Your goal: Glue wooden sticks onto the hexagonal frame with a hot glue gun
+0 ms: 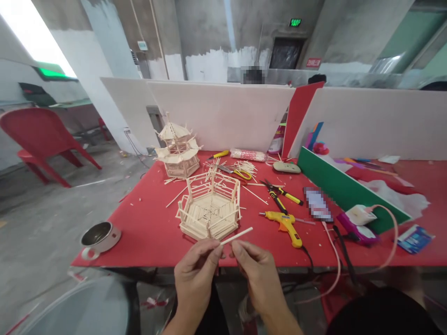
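Just in front of the table's near edge, my left hand point(197, 270) pinches the end of a thin pale wooden stick point(239, 235), which points up to the right. Close beside it, my right hand point(258, 270) has its thumb and fingers drawn together below the stick; whether anything is between them is hidden. Right behind my hands sits an eight-sided-looking frame of wooden sticks point(209, 214), with a concentric stick floor and railings around it. A finished-looking stick pagoda model point(178, 151) with tiered roofs stands farther back on the left.
On the red table point(146, 223) are a yellow glue gun point(284, 225), pliers point(275, 195), scissors point(240, 173), a yellow-handled knife point(220, 154), loose sticks point(246, 167), a phone point(317, 204) and a power strip point(358, 231). A metal mug point(101, 236) stands near the left edge. White partitions point(223, 111) rise behind.
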A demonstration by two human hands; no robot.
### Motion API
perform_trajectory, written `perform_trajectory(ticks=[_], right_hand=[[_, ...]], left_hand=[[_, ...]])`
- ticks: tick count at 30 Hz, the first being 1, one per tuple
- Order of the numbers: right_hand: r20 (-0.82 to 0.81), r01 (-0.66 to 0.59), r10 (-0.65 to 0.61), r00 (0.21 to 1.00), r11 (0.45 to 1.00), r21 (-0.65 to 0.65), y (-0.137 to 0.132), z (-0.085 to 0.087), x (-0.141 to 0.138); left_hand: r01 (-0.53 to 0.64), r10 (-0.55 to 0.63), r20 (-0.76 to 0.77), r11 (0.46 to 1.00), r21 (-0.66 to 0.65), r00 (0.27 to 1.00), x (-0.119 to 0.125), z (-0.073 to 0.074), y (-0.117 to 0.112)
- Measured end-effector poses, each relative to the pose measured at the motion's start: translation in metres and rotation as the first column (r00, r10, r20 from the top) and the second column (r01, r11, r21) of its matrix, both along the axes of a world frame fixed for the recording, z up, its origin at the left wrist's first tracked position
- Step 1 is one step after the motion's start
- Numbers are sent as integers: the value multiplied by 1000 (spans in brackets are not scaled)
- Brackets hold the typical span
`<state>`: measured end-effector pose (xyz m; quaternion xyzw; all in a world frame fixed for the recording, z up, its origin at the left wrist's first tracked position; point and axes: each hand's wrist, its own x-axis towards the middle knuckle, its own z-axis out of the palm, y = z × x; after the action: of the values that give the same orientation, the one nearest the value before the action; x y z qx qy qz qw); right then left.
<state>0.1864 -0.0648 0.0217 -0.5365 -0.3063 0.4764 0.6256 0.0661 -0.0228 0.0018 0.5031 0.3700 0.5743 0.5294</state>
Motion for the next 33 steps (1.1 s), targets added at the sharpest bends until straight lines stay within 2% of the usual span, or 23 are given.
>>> perform_trajectory(ticks=[2, 5, 9, 11, 17, 25, 28, 33], right_hand=[[-98, 63, -61, 993, 998, 21, 16, 2, -7], [-202, 96, -88, 975, 995, 32, 36, 6, -6], [-239, 93, -91, 967, 996, -3, 52, 6, 0], [-235, 112, -116, 965, 993, -32, 57, 5, 2], [-175, 141, -152, 973, 987, -74, 67, 0, 5], [-186, 131, -142, 972, 989, -72, 70, -3, -1], [-176, 141, -151, 973, 988, -64, 70, -3, -1], [-183, 138, -148, 972, 988, -69, 71, -4, -1]], left_hand=[[-52, 54, -57, 998, 45, 997, -3, -4, 3], [-70, 79, -116, 994, 83, 990, -6, -1, 7], [-104, 136, -157, 976, 193, 978, -8, 10, 18], [-111, 145, -163, 973, 201, 976, -9, 14, 26], [18, 10, -269, 995, 100, 963, -15, 16, 48], [160, -145, -280, 987, 33, 949, -21, 17, 51], [145, -111, -334, 986, 81, 936, -21, 15, 53], [72, 24, -407, 973, 220, 913, -18, 12, 59]])
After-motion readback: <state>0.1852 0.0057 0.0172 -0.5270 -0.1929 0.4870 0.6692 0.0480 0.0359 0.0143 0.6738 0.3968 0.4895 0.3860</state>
